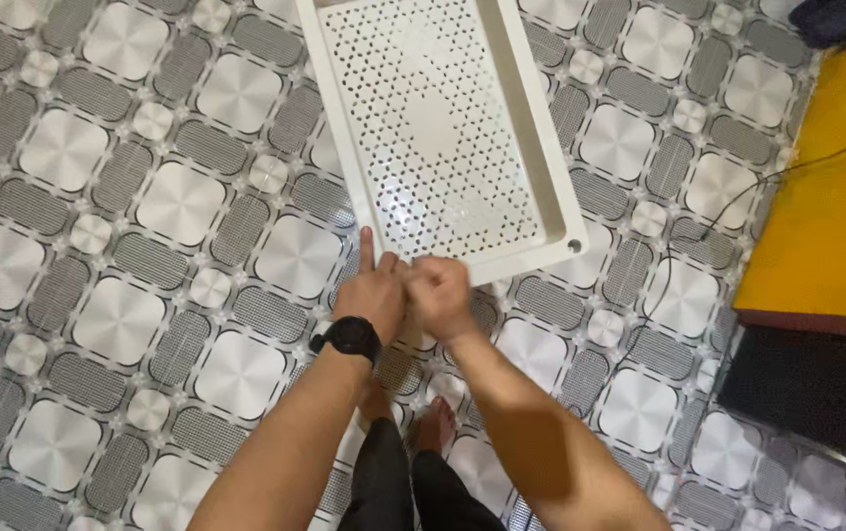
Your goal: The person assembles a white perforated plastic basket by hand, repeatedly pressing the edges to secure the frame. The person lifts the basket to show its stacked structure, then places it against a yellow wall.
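Both hands are out in front, pressed together just below the near edge of the white tray (433,128). The left hand (372,290) has one finger stretched straight up, its tip at the tray's near rim, and the rest of its fingers are curled in. The right hand (440,293) is bunched into a loose fist right against the left one, knuckles touching. It's blurred, so whether those fingers pinch anything small between them, I can't tell. Nothing shows in either hand.

The tray lies flat on the tiled floor (118,315), tilted a little, its long side running away from the hands toward the top of the view. Its bed is full of small holes with a plain patch in the middle, and there's a little round hole in its near right corner.

A black watch (348,337) sits on the left wrist, just below the tray's near edge. Further below, two bare feet (413,418) stand on the tiles. Well to the right of the tray lies a yellow mat (836,197), and a thin black cable (728,211) snakes across the floor between tray and mat.
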